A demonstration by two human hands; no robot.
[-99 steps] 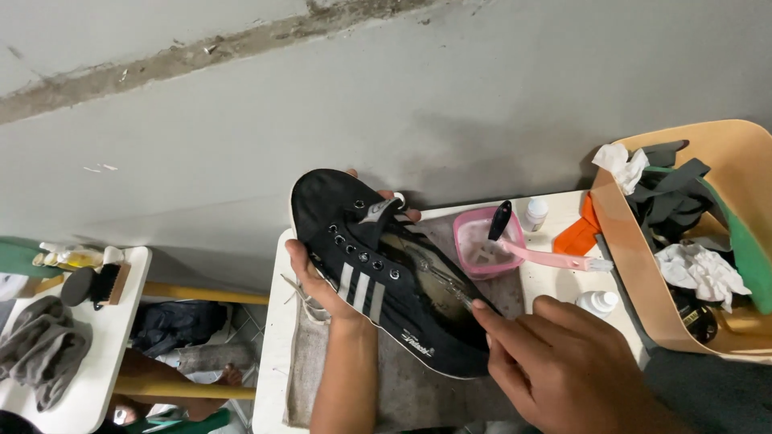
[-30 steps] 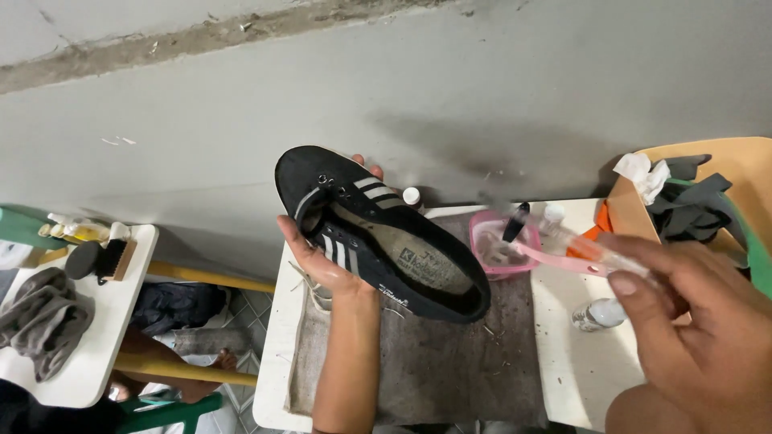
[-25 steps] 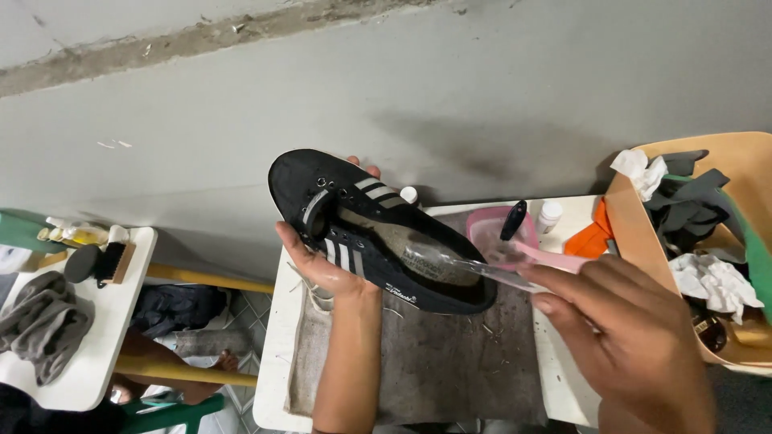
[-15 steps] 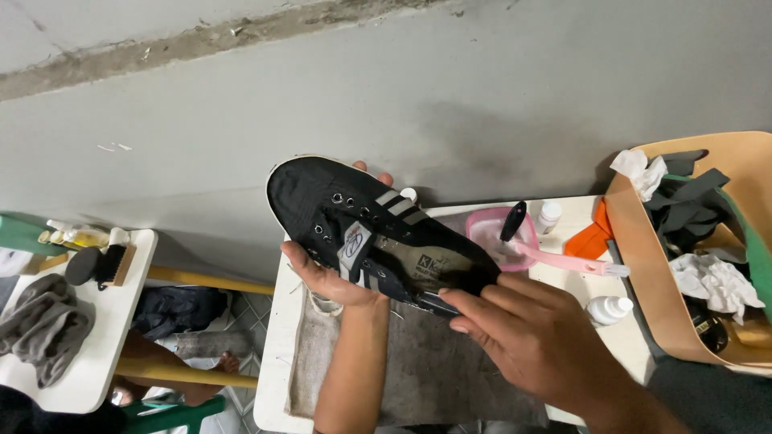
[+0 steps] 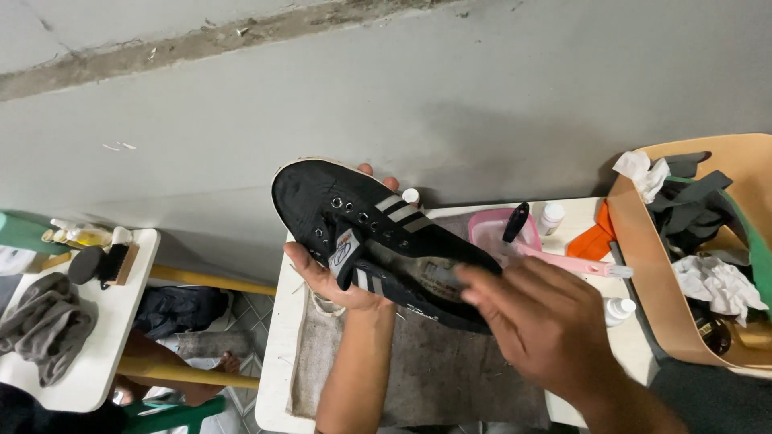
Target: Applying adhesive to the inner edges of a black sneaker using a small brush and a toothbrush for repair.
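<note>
L hand (image 5: 330, 277) holds black shoe (image 5: 378, 233), R hand (image 5: 539, 321) inside

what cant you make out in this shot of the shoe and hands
Head view:
- Right hand: motion-blurred, so its fingertips and any tool in its grip cannot be told.
- Shoe: its heel is hidden behind the right hand.
- Left hand: palm hidden under the shoe.
- Tan bag: cut off by the right edge.
- Pink tub: its contents cannot be seen.

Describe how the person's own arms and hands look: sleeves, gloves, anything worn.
Both hands are bare, with no gloves. The left hand shows no ring, watch or band, and its forearm is uncovered, no sleeve in view down to the picture's edge. The right hand is blurred; its wrist also looks bare, and small details such as rings cannot be told.
</note>
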